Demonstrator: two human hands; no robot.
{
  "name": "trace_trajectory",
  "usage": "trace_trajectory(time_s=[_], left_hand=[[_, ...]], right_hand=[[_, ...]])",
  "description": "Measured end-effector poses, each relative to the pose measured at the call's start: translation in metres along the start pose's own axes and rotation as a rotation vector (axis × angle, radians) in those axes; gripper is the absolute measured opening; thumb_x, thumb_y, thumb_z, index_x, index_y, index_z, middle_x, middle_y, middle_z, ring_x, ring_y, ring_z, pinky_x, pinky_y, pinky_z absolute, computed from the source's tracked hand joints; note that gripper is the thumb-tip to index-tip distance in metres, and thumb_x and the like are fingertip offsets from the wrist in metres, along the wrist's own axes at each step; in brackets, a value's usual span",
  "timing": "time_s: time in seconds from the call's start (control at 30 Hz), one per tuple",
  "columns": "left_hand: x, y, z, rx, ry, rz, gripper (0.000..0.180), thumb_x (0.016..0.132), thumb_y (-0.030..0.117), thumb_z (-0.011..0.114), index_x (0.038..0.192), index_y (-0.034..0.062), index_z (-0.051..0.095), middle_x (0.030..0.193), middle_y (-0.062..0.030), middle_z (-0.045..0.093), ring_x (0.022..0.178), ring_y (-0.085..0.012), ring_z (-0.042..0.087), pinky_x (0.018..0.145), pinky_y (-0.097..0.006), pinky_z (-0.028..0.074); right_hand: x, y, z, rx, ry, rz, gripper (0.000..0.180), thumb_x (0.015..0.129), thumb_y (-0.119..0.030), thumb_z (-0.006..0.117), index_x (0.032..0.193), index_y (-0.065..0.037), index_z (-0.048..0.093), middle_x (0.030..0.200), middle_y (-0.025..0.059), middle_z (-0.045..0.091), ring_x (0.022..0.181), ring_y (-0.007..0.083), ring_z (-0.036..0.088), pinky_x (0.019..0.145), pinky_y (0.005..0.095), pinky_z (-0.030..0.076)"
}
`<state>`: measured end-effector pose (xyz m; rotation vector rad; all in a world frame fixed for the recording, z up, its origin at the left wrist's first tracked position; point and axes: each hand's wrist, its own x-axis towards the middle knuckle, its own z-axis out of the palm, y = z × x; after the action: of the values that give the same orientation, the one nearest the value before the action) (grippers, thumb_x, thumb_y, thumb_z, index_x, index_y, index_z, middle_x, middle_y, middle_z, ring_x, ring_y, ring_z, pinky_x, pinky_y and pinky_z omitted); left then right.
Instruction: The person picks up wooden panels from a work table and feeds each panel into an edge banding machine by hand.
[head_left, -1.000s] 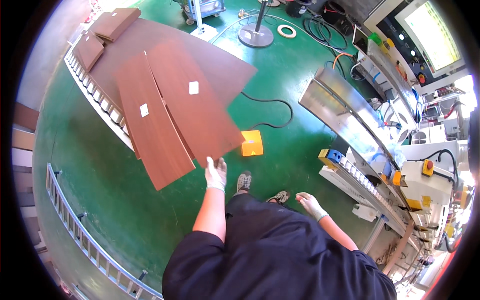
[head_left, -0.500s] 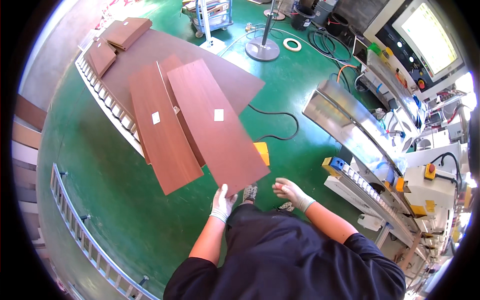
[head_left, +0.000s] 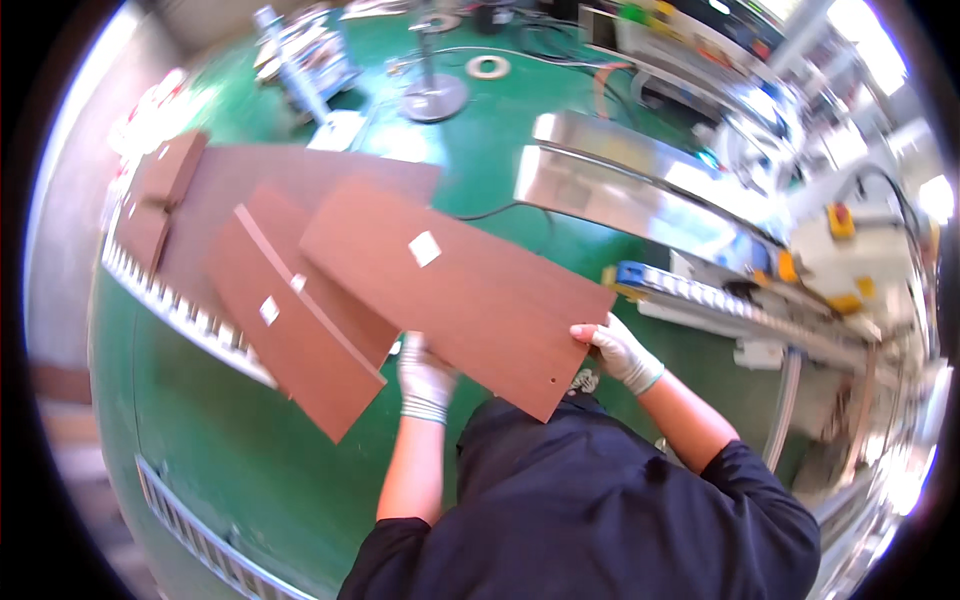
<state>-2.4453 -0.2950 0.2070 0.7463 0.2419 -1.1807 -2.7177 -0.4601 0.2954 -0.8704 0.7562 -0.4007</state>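
A long brown board (head_left: 470, 285) with a white label on its face is held up in front of me, slanting from far left to near right. My right hand (head_left: 628, 356), gloved with a bare thumb tip, grips its near right end, thumb on top and the other fingers partly beneath. My left hand (head_left: 424, 375), also gloved, is at its near long edge, with the fingers mostly hidden at and under the board. Left of it, another labelled brown board (head_left: 285, 320) lies slanted over further boards on a large brown panel (head_left: 330, 165).
The large panel rests over a roller conveyor (head_left: 190, 312). Smaller stacked brown boards (head_left: 172, 168) sit at its far left. To the right stand a shiny metal table (head_left: 600, 190) and a second roller track (head_left: 690, 287). A round stand base (head_left: 435, 100) is on the green floor beyond.
The held board has swung to the right, its near end turning toward my right side. My right hand has taken hold of that end; my left hand is now at the long edge. The view has turned right.
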Motion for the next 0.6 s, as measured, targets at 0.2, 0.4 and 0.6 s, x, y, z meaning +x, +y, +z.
trace_trajectory(time_s=[0.2,0.4,0.6], left_hand=[[0.078,0.042,-0.012,0.131,0.041,0.051,0.059,0.102,0.049,0.058,0.145,0.0081,0.055,0.147,-0.0107,0.058,0.134,-0.0336,0.055,0.114,-0.055,0.042],[0.064,0.034,0.033,0.141,-0.117,-0.12,0.057,0.105,0.044,0.055,0.146,0.004,0.052,0.149,-0.0137,0.055,0.136,-0.0317,0.051,0.117,-0.052,0.038],[0.032,0.047,0.085,0.337,-0.114,0.074,0.057,0.104,0.043,0.058,0.144,0.0027,0.054,0.146,-0.0128,0.057,0.131,-0.0289,0.054,0.114,-0.048,0.042]], right_hand=[[-0.043,-0.072,-0.034,-0.245,-0.07,-0.027,0.076,0.09,-0.036,0.077,0.15,0.0,0.047,0.14,0.0077,0.058,0.125,0.0162,0.053,0.106,0.0338,0.045],[-0.108,-0.074,-0.036,0.056,0.007,-0.185,0.077,0.089,-0.036,0.078,0.149,0.001,0.048,0.142,0.0099,0.059,0.132,0.0188,0.051,0.112,0.0348,0.04],[-0.158,-0.061,-0.034,0.051,0.107,-0.321,0.101,0.086,-0.04,0.082,0.159,0.004,0.028,0.16,0.0146,0.04,0.147,0.0214,0.034,0.123,0.0376,0.026]])
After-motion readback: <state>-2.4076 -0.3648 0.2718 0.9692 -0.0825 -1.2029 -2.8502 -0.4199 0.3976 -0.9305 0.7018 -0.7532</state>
